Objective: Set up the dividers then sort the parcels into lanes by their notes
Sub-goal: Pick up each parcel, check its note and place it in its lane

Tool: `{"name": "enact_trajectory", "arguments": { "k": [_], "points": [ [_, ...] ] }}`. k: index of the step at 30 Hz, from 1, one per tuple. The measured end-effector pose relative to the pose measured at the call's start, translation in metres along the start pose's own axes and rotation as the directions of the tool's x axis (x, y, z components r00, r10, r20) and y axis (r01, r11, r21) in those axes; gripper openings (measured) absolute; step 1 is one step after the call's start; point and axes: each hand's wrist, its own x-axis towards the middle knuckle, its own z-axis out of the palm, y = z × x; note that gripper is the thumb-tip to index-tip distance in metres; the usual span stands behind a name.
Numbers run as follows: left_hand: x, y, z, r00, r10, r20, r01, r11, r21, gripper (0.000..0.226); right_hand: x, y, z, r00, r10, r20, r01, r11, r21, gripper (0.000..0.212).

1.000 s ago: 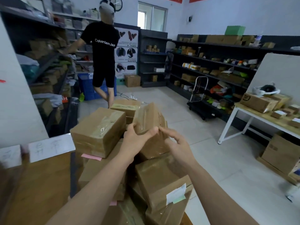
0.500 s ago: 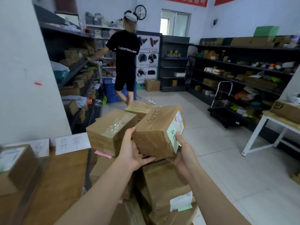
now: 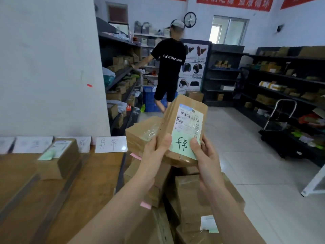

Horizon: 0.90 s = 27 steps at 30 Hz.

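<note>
1. Two hands carry one brown parcel (image 3: 184,110), held clear above the pile of parcels (image 3: 191,196) at six o'clock. Its labelled face is tipped toward the camera.
2. Left grip (image 3: 154,155) curls round the parcel's lower left edge and right grip (image 3: 207,159) round its lower right. Both thumbs press on the green note (image 3: 182,147) stuck under the shipping label (image 3: 190,118). The fingers behind the parcel are hidden.
3. Handling, as a judgement: it looks like a small taped carton with stiff walls and firm corners, so it should not sag or fold. It is held by its lower end with the top unsupported, which suggests modest weight, though the contents cannot be seen.
4. Clear tape bands look glossy and probably slick, while bare cardboard offers surer purchase. The best hold is likely on the two side faces near the middle, palms flat and fingers wrapped behind.
5. Paper under the thumbs is the weak spot, since a sliding thumb could crease or peel the note. Moving the thumbs onto cardboard before travelling seems wise.
6. At nine o'clock from the parcel, a white lane sign (image 3: 111,144) carries handwriting that looks to match the note. The lane before it lies on the bench (image 3: 95,175), beside a dark divider strip (image 3: 69,184).
7. Further toward nine o'clock, another parcel with a green note (image 3: 59,157) sits in the neighbouring lane, well apart from the held one.
</note>
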Motion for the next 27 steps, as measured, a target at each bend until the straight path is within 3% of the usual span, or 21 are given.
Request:
{"name": "enact_trajectory", "arguments": {
  "k": [2, 7, 10, 12, 16, 18, 22, 27],
  "points": [
    [-0.008, -0.002, -0.013, 1.0, -0.017, 0.004, 0.017, 1.0, 0.002, 0.072, -0.007, 0.0, 0.009, 0.999, -0.016, 0.031, 0.016, 1.0, -0.014, 0.061],
    [-0.032, -0.001, -0.048, 0.999, -0.014, -0.045, 0.012, 0.999, -0.034, 0.086, -0.024, 0.008, 0.037, 0.992, -0.013, 0.122, 0.015, 1.0, -0.019, 0.063],
    [-0.047, -0.001, -0.068, 0.995, 0.017, -0.095, -0.022, 0.999, -0.047, 0.054, -0.033, 0.017, 0.058, 0.985, 0.003, 0.173, 0.006, 0.999, -0.048, 0.067],
    [-0.054, -0.001, -0.084, 0.987, 0.01, -0.159, -0.02, 0.998, -0.06, 0.04, -0.038, 0.026, 0.073, 0.977, 0.018, 0.212, -0.004, 0.998, -0.069, 0.06],
    [-0.066, 0.0, -0.122, 0.971, 0.036, -0.237, -0.044, 0.999, -0.026, 0.05, -0.047, 0.045, 0.108, 0.96, 0.057, 0.273, -0.028, 0.993, -0.11, 0.033],
    [-0.07, -0.001, -0.142, 0.967, 0.019, -0.255, -0.025, 1.0, -0.019, 0.055, -0.051, 0.055, 0.126, 0.957, 0.084, 0.279, -0.048, 0.99, -0.134, 0.032],
    [-0.072, -0.005, -0.181, 0.964, -0.037, -0.264, 0.022, 0.998, -0.059, 0.036, -0.056, 0.075, 0.163, 0.957, 0.126, 0.262, -0.091, 0.986, -0.141, 0.03],
    [-0.066, -0.014, -0.23, 0.961, -0.154, -0.228, 0.133, 0.986, -0.101, 0.033, -0.056, 0.102, 0.203, 0.957, 0.213, 0.196, -0.182, 0.97, -0.163, 0.026]
  ]
}}
